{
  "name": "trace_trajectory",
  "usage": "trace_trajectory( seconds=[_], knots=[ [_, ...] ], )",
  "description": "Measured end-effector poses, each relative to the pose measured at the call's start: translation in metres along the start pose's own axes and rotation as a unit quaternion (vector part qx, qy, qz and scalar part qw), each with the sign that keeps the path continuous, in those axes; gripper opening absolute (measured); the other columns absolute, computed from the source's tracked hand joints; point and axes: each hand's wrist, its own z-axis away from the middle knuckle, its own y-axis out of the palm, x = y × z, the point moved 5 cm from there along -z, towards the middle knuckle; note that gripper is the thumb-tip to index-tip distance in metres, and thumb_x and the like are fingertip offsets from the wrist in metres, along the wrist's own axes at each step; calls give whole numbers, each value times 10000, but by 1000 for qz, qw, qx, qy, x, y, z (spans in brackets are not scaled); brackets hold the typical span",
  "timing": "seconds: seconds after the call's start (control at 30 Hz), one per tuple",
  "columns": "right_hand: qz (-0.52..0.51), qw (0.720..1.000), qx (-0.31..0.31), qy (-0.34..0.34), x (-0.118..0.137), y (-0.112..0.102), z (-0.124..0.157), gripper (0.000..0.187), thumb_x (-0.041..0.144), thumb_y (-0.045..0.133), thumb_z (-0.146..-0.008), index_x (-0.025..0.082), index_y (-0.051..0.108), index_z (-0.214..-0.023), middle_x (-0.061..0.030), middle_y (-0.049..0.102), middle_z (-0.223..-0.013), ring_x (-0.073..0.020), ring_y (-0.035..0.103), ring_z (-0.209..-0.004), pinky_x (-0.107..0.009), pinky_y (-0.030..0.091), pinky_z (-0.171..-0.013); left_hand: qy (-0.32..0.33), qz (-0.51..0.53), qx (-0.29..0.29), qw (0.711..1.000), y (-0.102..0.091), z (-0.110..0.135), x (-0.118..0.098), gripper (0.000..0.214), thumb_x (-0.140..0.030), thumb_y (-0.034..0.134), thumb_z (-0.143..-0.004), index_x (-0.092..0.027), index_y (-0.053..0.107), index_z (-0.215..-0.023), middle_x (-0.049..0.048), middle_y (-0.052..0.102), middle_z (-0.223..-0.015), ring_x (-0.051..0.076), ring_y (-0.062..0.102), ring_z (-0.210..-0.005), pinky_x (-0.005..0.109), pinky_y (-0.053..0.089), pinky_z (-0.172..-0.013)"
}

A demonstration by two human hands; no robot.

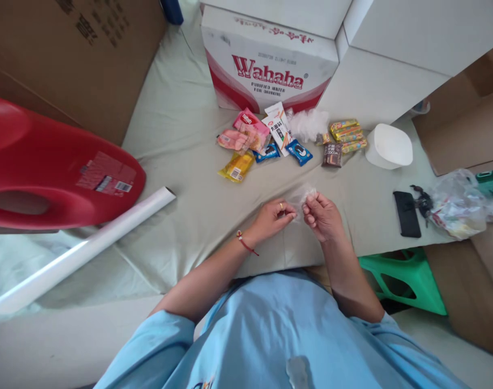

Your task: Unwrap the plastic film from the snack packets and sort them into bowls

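Between my two hands is a thin clear plastic bag [298, 195], partly hidden by the fingers. My left hand [272, 217], with a ring and a red bracelet, pinches the bag's lower left side. The fingers of my right hand [322, 215] are closed on its bunched upper right end. Beyond them lie a yellow snack packet [237, 166], pink packets [246, 129], blue cookie packets [299, 152], a white snack packet [277, 129], a brown cocoa packet [332, 155], yellow wrapped sticks [347, 135] and a heap of clear bags [309, 125].
A white tub [389, 146] stands right of the snacks, before a Wahaha carton [270, 59]. At right are a black phone [407, 214], keys [423, 202] and a plastic bag [457, 205]. A white roll [84, 251] and red plastic piece [60, 162] lie left; a green stool [408, 281] stands below.
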Motion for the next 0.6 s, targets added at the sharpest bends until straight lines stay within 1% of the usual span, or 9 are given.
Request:
trace_trajectory(
  seconds=[0.07,0.13,0.2,0.27,0.37,0.47,0.53,0.6],
  knots=[
    [3,1000,3,-6,3,-2,-1,563,621,942,-659,225,555,-761,71,597,-614,-29,391,-394,-161,272,-343,-23,58,-7,998,-5,-2,3,253,-439,742,-889,-195,750,-821,-3,601,-755,130,499,-674,274,378,-660],
    [4,1000,-4,-18,8,-12,-1,562,603,955,-651,220,554,-747,73,587,-607,-22,367,-395,-158,253,-352,-50,146,-28,988,-14,-5,6,231,-411,772,-838,-193,715,-784,-18,577,-728,118,473,-660,267,367,-653],
    [9,999,-13,-31,15,-28,0,550,578,962,-655,217,554,-736,75,579,-605,-18,342,-399,-157,232,-361,-71,233,-56,968,-24,-8,7,209,-371,779,-788,-195,674,-746,-30,549,-696,110,447,-641,262,360,-645],
    [21,999,-21,-41,21,-47,3,525,551,962,-668,216,563,-737,71,579,-612,-23,342,-412,-162,236,-375,-82,289,-77,951,-33,-10,6,195,-340,779,-743,-198,647,-720,-30,543,-693,108,440,-638,257,359,-634],
    [50,996,-36,-62,27,-76,8,473,521,955,-690,220,594,-746,52,598,-653,-52,420,-473,-177,304,-416,-86,320,-103,938,-44,-13,4,183,-312,780,-695,-197,637,-700,0,608,-785,118,498,-702,253,400,-658],
    [71,991,-55,-101,33,-98,13,418,502,937,-718,225,624,-736,24,628,-732,-95,527,-604,-198,404,-491,-89,342,-129,927,-51,-14,4,169,-292,770,-656,-198,631,-678,23,662,-857,130,539,-755,256,441,-690],
    [67,988,-68,-124,36,-110,16,385,489,932,-725,233,644,-731,17,642,-767,-108,550,-656,-208,443,-532,-89,354,-148,919,-54,-14,5,160,-276,758,-630,-199,624,-671,27,677,-867,137,564,-780,262,464,-711],
    [57,985,-83,-137,38,-118,19,355,474,930,-724,241,663,-733,15,656,-779,-111,554,-662,-216,454,-547,-85,356,-163,916,-57,-14,7,160,-261,748,-612,-199,615,-675,29,689,-892,146,595,-809,279,494,-743]
  ],
)
